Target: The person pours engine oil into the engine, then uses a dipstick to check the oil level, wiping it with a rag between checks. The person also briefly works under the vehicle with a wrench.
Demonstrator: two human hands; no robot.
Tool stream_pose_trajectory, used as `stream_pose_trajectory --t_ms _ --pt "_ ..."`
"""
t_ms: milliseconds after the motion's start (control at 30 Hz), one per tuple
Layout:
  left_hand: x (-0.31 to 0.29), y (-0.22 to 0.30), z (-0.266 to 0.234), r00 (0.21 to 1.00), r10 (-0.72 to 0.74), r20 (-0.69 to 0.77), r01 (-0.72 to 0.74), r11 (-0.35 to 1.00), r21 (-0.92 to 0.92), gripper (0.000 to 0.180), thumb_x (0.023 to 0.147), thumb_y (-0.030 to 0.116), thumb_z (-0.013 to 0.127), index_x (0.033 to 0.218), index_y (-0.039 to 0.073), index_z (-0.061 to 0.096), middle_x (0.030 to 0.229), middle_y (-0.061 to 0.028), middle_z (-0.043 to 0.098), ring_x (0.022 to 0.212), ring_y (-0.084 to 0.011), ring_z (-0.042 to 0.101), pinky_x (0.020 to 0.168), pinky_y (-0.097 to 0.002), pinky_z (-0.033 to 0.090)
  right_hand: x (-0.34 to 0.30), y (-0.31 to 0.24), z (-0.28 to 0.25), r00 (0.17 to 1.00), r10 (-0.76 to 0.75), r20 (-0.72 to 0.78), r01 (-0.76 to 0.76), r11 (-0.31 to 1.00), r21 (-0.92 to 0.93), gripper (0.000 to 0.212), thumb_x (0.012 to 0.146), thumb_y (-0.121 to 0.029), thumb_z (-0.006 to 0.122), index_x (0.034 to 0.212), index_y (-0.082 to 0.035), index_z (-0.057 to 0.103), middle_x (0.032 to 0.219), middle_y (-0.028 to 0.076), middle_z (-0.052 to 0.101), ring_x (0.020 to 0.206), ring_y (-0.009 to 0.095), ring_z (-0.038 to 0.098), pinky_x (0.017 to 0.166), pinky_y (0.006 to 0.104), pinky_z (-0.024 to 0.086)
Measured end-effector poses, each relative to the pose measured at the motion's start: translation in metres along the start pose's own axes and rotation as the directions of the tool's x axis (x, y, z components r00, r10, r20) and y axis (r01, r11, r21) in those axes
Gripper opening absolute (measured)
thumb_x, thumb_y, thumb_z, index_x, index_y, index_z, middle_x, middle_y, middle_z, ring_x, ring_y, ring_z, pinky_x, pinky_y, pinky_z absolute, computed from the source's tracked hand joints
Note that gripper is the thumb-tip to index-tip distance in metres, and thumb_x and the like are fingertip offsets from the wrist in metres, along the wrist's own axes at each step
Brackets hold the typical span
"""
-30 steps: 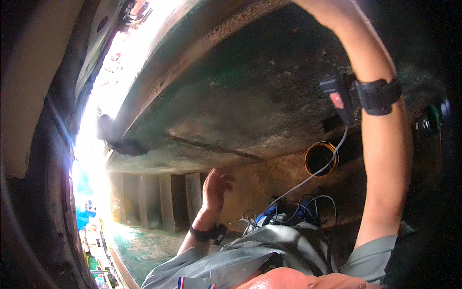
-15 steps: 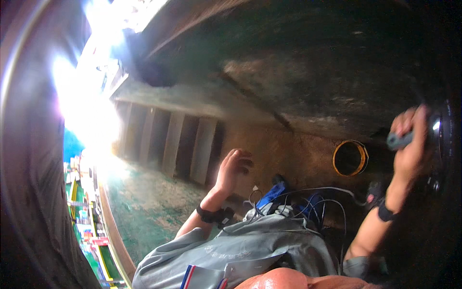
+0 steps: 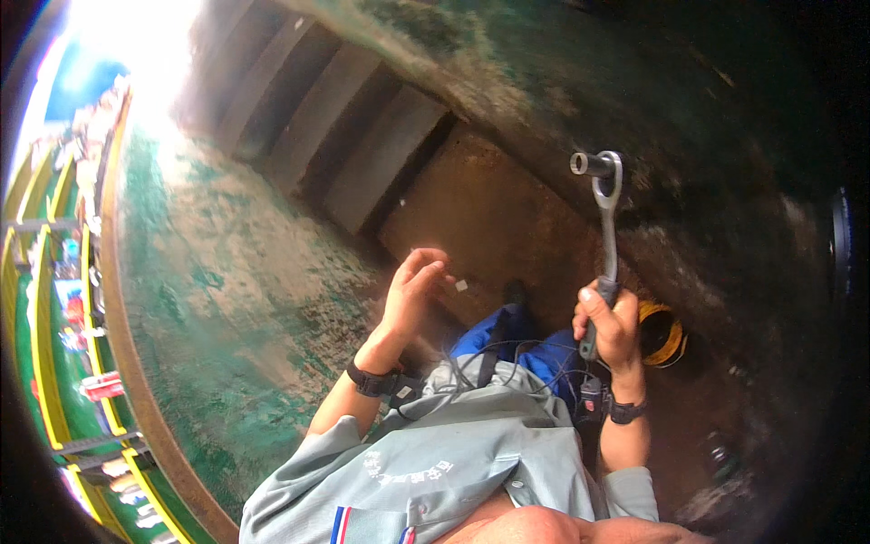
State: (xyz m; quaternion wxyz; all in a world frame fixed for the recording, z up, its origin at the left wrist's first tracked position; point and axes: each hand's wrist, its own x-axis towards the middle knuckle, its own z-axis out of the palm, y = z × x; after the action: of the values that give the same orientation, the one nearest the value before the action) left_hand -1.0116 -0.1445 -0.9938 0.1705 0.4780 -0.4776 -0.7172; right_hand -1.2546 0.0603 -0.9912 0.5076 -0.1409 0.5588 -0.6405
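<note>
My right hand is wrapped round the dark grip of a ratchet wrench. The tool points up and away from me, and a steel socket sticks out to the left from its head. My left hand is raised in front of my body, palm turned inward, fingers loosely bent and apart. It holds nothing and touches nothing. Thin dark cables hang across my waist between the two arms.
Concrete steps rise at the far left from a brown floor. Worn green walls close in on both sides. A round yellow-rimmed container stands by my right wrist. Shelves with yellow edges and small goods lie beyond the left wall.
My right hand has swung in from the far right toward my body, bringing the wrench into full view. The view has turned, and my left hand stays raised.
</note>
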Motion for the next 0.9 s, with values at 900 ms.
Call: stream_pose_trajectory --t_ms 900 --pt "0.149 0.185 -0.278 0.777 0.035 -0.628 -0.322 0.88 -0.348 0.025 0.092 0.014 0.06 0.114 0.002 0.061 0.102 -0.006 0.062 0.084 -0.0156 0.066 0.062 -0.0264 0.051 0.373 -0.266 0.398 0.816 0.139 0.561 0.063 0.943 -0.326 0.027 0.098 -0.027 0.061 0.086 -0.002 0.061 0.072 0.007 0.066 0.061 0.017 0.065 0.056 0.0325 0.052"
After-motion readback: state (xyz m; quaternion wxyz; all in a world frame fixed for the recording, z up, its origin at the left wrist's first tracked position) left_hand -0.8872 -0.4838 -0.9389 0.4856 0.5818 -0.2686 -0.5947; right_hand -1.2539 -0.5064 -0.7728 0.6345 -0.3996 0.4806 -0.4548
